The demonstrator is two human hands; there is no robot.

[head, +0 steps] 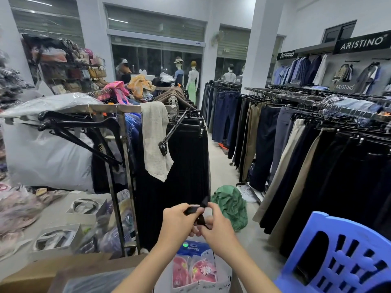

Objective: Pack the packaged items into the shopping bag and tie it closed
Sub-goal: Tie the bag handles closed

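A clear shopping bag [222,278] hangs below my hands at the bottom centre. Through its plastic I see a packaged item [193,265] with a blue header card and pink contents. Both hands are raised together above it, pinching the bag's black handle strips [200,210]. My left hand [176,223] grips one strip from the left. My right hand [215,226] holds the other from the right, with the strips crossing between the fingers. The top of the bag is hidden behind my hands.
A metal rack [124,157] of dark skirts stands right ahead. Trouser racks [317,157] line the right side. A blue plastic chair [338,256] sits at the lower right, a cardboard box [57,269] at the lower left. A green cloth [230,206] lies in the aisle.
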